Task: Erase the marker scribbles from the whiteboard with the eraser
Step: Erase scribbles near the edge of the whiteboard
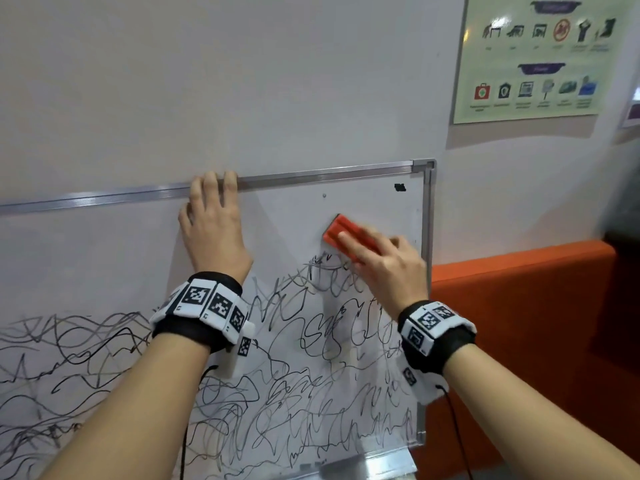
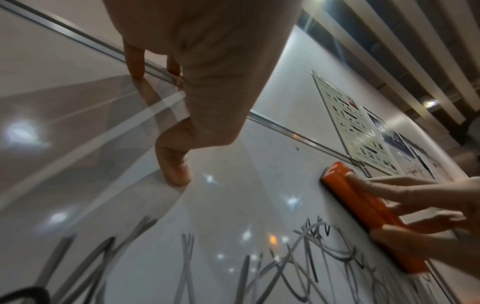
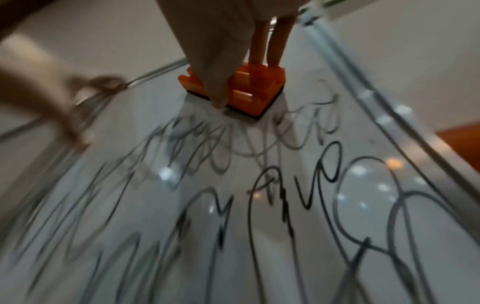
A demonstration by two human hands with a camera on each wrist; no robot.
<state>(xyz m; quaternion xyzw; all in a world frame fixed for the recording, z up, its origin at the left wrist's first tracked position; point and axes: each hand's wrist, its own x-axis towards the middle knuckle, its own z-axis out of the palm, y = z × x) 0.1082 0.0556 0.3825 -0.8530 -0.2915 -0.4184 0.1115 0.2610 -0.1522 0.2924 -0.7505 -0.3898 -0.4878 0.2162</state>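
Your left hand (image 1: 211,223) braces the whiteboard (image 1: 104,258): the fingers lie straight over the top frame rail (image 1: 311,174), the thumb presses the board face, and the hand holds nothing. Keep it there; it steadies the panel against the stroke.

The marker scribbles (image 1: 242,393) cover the lower half of the board from the left edge to the right frame. The upper band is bare except for a small black mark (image 1: 400,187) near the top right corner.

Your right hand (image 1: 388,268) holds the orange eraser (image 1: 343,233) flat against the board, fingers laid along its back and the thumb pinching its near side. The eraser sits just above the top fringe of the scribbles, near the right frame.

The step in hand is judged to be the wiping stroke, with most of the ink not yet removed. The next move calls for drawing the eraser down into the scribbles with even pressure, felt face fully seated, then working leftward in overlapping passes.
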